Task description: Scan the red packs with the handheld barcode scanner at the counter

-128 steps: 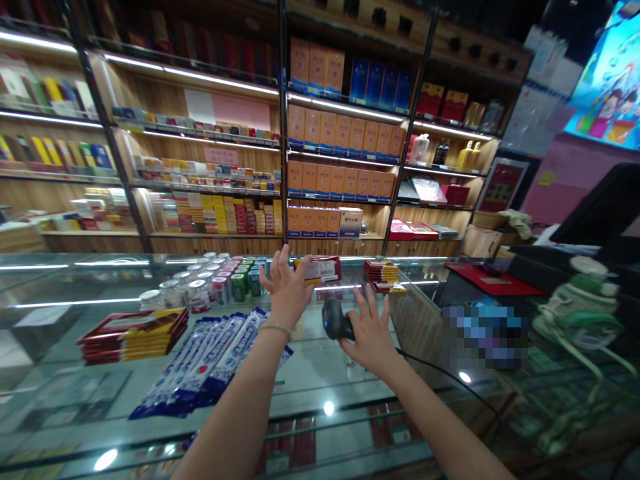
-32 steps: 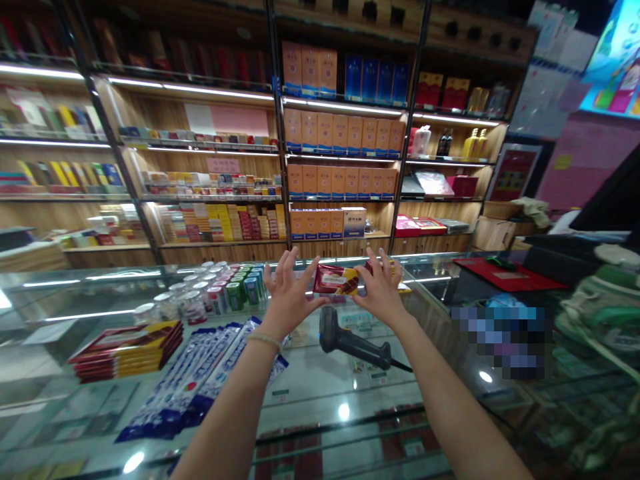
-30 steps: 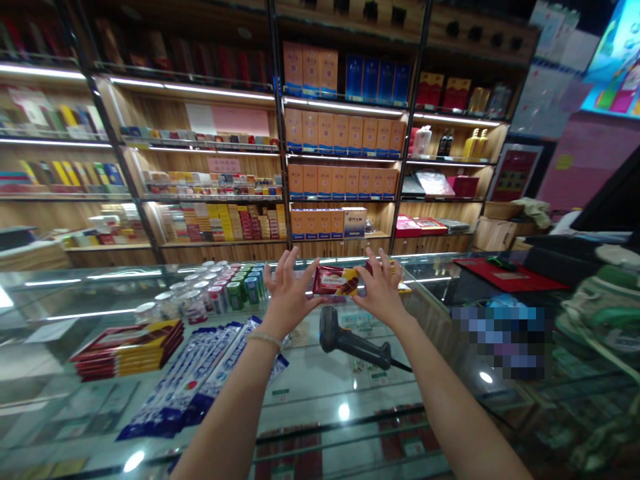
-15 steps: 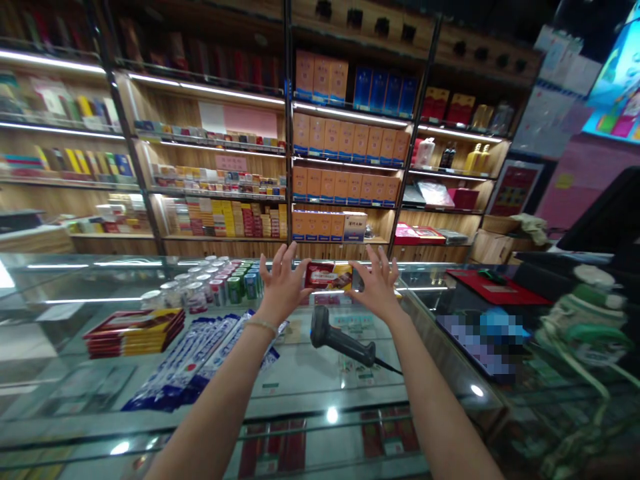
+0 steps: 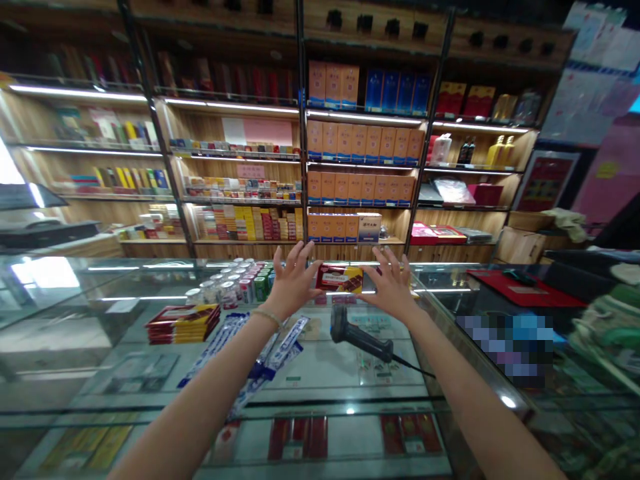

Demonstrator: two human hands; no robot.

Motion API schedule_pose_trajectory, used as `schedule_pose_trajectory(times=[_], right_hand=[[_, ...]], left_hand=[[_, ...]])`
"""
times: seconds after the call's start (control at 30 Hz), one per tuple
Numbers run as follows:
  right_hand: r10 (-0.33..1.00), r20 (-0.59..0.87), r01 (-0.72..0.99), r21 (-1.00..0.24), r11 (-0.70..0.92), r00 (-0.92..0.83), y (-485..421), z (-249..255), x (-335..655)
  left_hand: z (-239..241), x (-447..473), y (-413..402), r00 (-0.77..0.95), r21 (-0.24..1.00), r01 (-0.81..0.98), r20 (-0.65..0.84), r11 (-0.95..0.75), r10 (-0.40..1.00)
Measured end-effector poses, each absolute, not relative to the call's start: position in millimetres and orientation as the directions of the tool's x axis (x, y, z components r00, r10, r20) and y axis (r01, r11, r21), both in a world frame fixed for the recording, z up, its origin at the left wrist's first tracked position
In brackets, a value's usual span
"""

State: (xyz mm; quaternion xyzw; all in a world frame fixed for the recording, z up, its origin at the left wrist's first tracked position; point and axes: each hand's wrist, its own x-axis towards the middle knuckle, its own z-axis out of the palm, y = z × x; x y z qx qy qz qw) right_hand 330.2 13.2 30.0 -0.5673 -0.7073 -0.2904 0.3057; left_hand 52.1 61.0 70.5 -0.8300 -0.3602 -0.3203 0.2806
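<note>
A red and yellow packet (image 5: 341,279) is held between my two hands above the far part of the glass counter (image 5: 320,373). My left hand (image 5: 293,283) grips its left end with the thumb and the other fingers spread upward. My right hand (image 5: 393,285) holds its right end, fingers also fanned out. A black barcode scanner (image 5: 361,335) with a cable lies on the glass just below and nearer to me, touched by neither hand.
On the glass left of my arms lie blue and white long packets (image 5: 260,350), a stack of red and yellow packets (image 5: 183,323) and several small round tubs (image 5: 235,283). Shelves of boxed goods (image 5: 357,163) fill the back wall. A red mat (image 5: 525,293) lies at the right.
My right hand let go of the scanner, which now lies on the glass, and joined the left hand on the packet. The view has since shifted, with both hands staying on the packet.
</note>
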Motion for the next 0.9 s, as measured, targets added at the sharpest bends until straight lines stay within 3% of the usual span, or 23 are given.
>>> schedule_pose_trajectory(times=[0.47, 0.9], right_hand=[[0.607, 0.745, 0.927, 0.038, 0.374, -0.276, 28, 42, 208], [0.620, 0.661, 0.823, -0.009, 0.568, -0.422, 55, 38, 65]], left_hand=[[91, -80, 39, 0.464, -0.232, 0.869, 0.686, -0.437, 0.560], [97, -236, 39, 0.321, -0.193, 0.947, 0.535, -0.257, 0.782]])
